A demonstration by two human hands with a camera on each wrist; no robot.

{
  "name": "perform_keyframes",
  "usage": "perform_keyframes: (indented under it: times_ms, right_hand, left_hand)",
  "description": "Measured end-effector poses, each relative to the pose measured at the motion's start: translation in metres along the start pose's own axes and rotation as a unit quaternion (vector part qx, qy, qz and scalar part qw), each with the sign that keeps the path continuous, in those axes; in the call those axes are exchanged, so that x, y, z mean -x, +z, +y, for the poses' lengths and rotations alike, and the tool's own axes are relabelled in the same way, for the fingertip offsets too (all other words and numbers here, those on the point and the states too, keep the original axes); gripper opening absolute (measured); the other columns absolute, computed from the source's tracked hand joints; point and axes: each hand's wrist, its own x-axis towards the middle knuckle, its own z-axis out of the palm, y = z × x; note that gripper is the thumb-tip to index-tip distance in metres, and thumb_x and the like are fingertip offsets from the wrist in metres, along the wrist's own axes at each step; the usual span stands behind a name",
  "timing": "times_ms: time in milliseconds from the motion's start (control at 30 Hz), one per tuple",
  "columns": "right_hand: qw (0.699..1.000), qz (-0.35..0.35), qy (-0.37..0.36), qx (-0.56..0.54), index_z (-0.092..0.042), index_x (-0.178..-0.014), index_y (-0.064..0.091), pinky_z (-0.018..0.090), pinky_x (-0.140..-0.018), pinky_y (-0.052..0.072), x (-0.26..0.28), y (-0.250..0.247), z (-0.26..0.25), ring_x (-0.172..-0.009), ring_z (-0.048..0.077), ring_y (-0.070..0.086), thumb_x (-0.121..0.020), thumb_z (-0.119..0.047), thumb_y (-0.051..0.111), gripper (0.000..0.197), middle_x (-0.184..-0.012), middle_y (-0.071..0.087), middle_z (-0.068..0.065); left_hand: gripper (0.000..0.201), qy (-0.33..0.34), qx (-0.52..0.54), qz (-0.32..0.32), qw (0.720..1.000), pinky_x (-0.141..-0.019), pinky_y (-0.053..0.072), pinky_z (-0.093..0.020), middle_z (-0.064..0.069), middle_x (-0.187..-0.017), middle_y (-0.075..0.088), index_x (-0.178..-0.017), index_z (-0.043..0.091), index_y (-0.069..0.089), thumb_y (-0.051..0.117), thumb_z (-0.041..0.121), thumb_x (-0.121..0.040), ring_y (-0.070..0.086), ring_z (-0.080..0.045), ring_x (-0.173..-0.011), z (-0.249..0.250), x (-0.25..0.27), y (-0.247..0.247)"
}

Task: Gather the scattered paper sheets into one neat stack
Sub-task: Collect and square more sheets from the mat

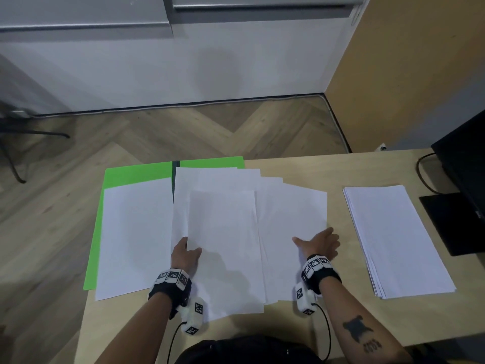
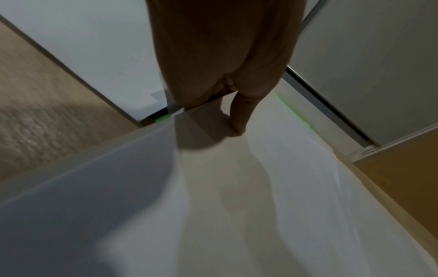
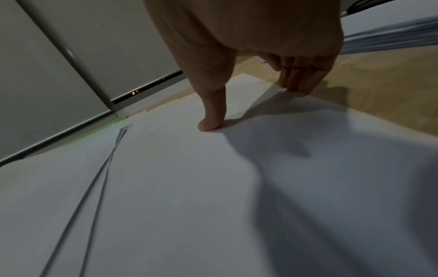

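1. The folder [image 1: 136, 170] lies at the table's [image 1: 301, 164] left end, one sheet [image 1: 133, 237] on it.
2. Right of that sheet, the fanned sheets [image 1: 223, 232] overlap in front of me.
3. My left hand [image 1: 185, 254] is at their left edge, my right hand [image 1: 319, 244] at their right.
4. A stack [image 1: 393, 237] lies further right, apart.
5. Right of it, the monitor [image 1: 464, 164].

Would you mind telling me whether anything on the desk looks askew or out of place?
Yes: the loose sheets lie fanned and overlapping at different angles, one sheet apart on the green folder, unlike the squared stack on the right.
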Motion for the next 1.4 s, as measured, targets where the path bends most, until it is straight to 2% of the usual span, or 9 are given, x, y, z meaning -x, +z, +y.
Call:
perform_keyframes:
  times_ms: [167, 333, 433, 533, 733, 867, 1067, 1233, 1400]
  right_hand:
    - [0.999, 0.007, 0.035, 0.001, 0.001, -0.124, 0.041, 0.048, -0.099, 0.038, -0.002, -0.006, -0.005, -0.123, 0.039, 0.045, -0.057, -0.044, 0.093, 0.097, -0.131, 0.051, 0.021]
    - [0.995, -0.043, 0.057, -0.064, -0.002, -0.131, 0.040, 0.053, -0.102, 0.040, -0.009, -0.006, 0.000, -0.128, 0.042, 0.042, -0.062, -0.037, 0.093, 0.094, -0.138, 0.047, 0.020]
    - [0.981, -0.050, 0.053, -0.177, -0.002, -0.126, 0.052, 0.045, -0.091, 0.049, -0.011, -0.017, 0.005, -0.117, 0.038, 0.055, -0.073, -0.015, 0.083, 0.062, -0.131, 0.056, 0.019]
    - [0.970, 0.018, -0.005, -0.241, -0.007, -0.093, 0.066, 0.038, -0.079, 0.054, -0.004, -0.039, 0.007, -0.091, 0.033, 0.066, -0.079, -0.013, 0.072, 0.016, -0.095, 0.069, 0.012]
    - [0.906, 0.120, -0.204, -0.352, -0.014, -0.081, 0.066, 0.027, -0.067, 0.046, 0.037, -0.105, -0.018, -0.070, 0.016, 0.057, -0.085, -0.009, 0.067, 0.007, -0.069, 0.062, -0.004]
    - [0.862, 0.008, -0.331, -0.383, -0.012, -0.090, 0.071, 0.019, -0.070, 0.049, 0.080, -0.126, -0.042, -0.076, 0.009, 0.062, -0.087, 0.001, 0.066, 0.014, -0.086, 0.073, 0.003]
    - [0.819, -0.221, -0.401, -0.345, -0.013, -0.089, 0.073, 0.030, -0.081, 0.052, 0.144, -0.104, -0.059, -0.087, 0.015, 0.068, -0.086, 0.006, 0.067, 0.020, -0.091, 0.076, 0.002]
    - [0.779, -0.298, -0.259, -0.488, 0.001, -0.093, 0.068, 0.031, -0.079, 0.053, 0.145, -0.094, -0.067, -0.082, 0.020, 0.065, -0.085, 0.009, 0.066, 0.012, -0.089, 0.072, 0.012]
    - [0.848, -0.215, -0.127, -0.467, -0.013, -0.085, 0.066, 0.024, -0.077, 0.051, 0.112, -0.040, -0.060, -0.075, 0.013, 0.061, -0.084, 0.005, 0.069, 0.018, -0.076, 0.065, 0.000]
  left_hand:
    - [0.010, -0.016, -0.012, 0.006, 1.000, -0.066, 0.041, -0.028, -0.005, -0.081, 0.062, -0.090, 0.008, 0.057, 0.064, 0.005, -0.084, 0.057, -0.025, -0.076, 0.005, 0.002, 0.001]
    - [0.012, -0.025, -0.009, -0.001, 1.000, -0.074, 0.044, -0.031, -0.007, -0.085, 0.065, -0.094, 0.009, 0.058, 0.065, 0.005, -0.085, 0.060, -0.029, -0.082, 0.003, -0.002, 0.002]
    - [0.013, -0.029, -0.004, -0.006, 1.000, -0.072, 0.046, -0.033, -0.011, -0.086, 0.064, -0.096, 0.003, 0.057, 0.065, 0.005, -0.085, 0.058, -0.028, -0.079, 0.001, -0.003, 0.002]
    - [0.018, -0.033, -0.014, -0.003, 0.999, -0.065, 0.043, -0.030, -0.018, -0.087, 0.063, -0.099, -0.005, 0.056, 0.063, 0.004, -0.085, 0.053, -0.025, -0.073, 0.001, -0.004, 0.002]
    - [0.010, -0.044, -0.014, -0.013, 0.999, -0.056, 0.037, -0.028, -0.014, -0.080, 0.054, -0.086, 0.000, 0.048, 0.058, -0.002, -0.084, 0.044, -0.023, -0.067, 0.005, -0.003, 0.000]
    - [0.019, -0.047, 0.016, -0.038, 0.998, -0.054, 0.036, -0.027, -0.012, -0.076, 0.049, -0.084, 0.004, 0.045, 0.054, -0.012, -0.081, 0.042, -0.021, -0.063, 0.006, 0.001, -0.004]
    - [0.021, -0.033, 0.045, -0.035, 0.998, -0.055, 0.036, -0.027, -0.012, -0.076, 0.050, -0.083, 0.003, 0.044, 0.052, -0.016, -0.080, 0.042, -0.022, -0.063, 0.010, 0.007, -0.006]
    - [0.013, -0.026, 0.076, -0.036, 0.996, -0.058, 0.039, -0.028, -0.012, -0.076, 0.054, -0.085, -0.001, 0.049, 0.051, -0.013, -0.080, 0.047, -0.023, -0.069, 0.006, 0.008, -0.009]
    - [0.010, 0.000, 0.099, -0.031, 0.995, -0.073, 0.044, -0.035, -0.011, -0.083, 0.062, -0.084, 0.009, 0.057, 0.052, 0.004, -0.090, 0.053, -0.023, -0.077, -0.002, 0.007, -0.009]
